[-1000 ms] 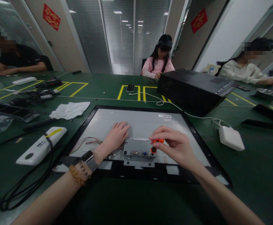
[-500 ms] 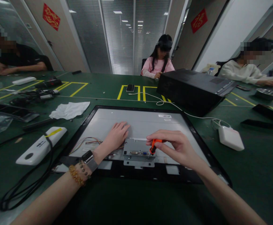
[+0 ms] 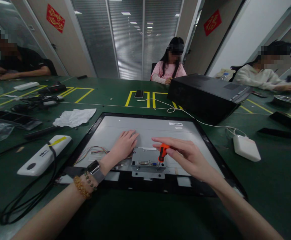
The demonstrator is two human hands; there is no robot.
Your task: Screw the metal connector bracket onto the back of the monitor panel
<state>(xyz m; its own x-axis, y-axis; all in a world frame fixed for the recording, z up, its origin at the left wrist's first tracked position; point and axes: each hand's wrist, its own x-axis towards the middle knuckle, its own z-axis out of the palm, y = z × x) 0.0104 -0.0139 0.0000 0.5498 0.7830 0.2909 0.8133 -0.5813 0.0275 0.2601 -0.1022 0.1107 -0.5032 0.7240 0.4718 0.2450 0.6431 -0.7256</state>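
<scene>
A flat display panel (image 3: 150, 124) with a black frame lies face down on the table. Near its front edge sits a metal bracket box (image 3: 145, 154) with video ports. My right hand (image 3: 188, 153) grips an orange and black screwdriver (image 3: 163, 152) between thumb and fingers, its tip down at the right end of the port side. Whether the tip sits in a screw is too small to tell. My left hand (image 3: 124, 144) rests on the panel just left of the box, fingers stretched out, holding nothing. Thin coloured wires (image 3: 95, 150) run beside that wrist.
A large black case (image 3: 208, 95) stands behind the panel at right, and a white adapter (image 3: 246, 147) with its cable lies in front of it. To the left are a white plastic piece (image 3: 44, 156), black cables (image 3: 22, 196) and a crumpled tissue (image 3: 74, 117). Other people sit around the table.
The screwdriver handle has become more upright and turned slightly, and my right fingers have shifted and straightened around it. My left hand stays in place.
</scene>
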